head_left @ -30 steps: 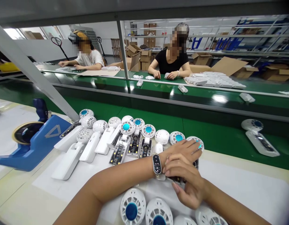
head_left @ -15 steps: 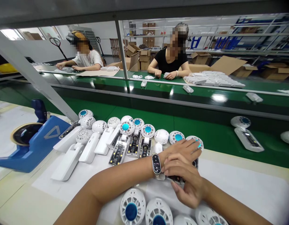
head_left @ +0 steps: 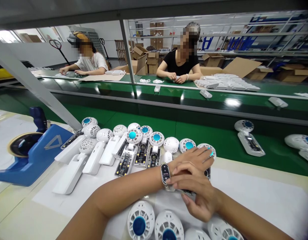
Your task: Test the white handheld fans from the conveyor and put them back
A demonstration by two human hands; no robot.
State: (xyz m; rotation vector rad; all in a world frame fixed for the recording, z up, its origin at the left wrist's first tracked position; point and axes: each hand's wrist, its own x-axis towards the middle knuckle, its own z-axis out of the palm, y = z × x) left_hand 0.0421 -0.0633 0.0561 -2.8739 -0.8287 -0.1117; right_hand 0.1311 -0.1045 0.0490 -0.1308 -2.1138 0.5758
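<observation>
My left hand (head_left: 195, 158) lies palm down with its fingers stretched out, over some of the small white handheld fans, and holds nothing. Around its wrist is a smart band (head_left: 165, 174) with a lit dark screen. My right hand (head_left: 200, 191) reaches across, fingers apart and slightly bent, one fingertip at the lower part of that screen. Beneath both hands, a fan with a dark circuit board in its handle is mostly hidden. Beyond my left forearm stand several more fans (head_left: 125, 160), some with blue centres and clear handles. Nearer to me are other round fan heads (head_left: 141, 220).
A blue tape dispenser (head_left: 44, 153) stands at the left, beside a slanted metal post (head_left: 41, 86). Past the table runs a green conveyor belt (head_left: 208, 131) carrying fans (head_left: 251, 143). Across it, two people sit handling small parts, with cardboard boxes (head_left: 213, 60) behind.
My right fingertip has shifted lower on the band's screen. Fans on the near belt have moved left, while white pieces on the far belt have moved right. My left hand stays in place.
</observation>
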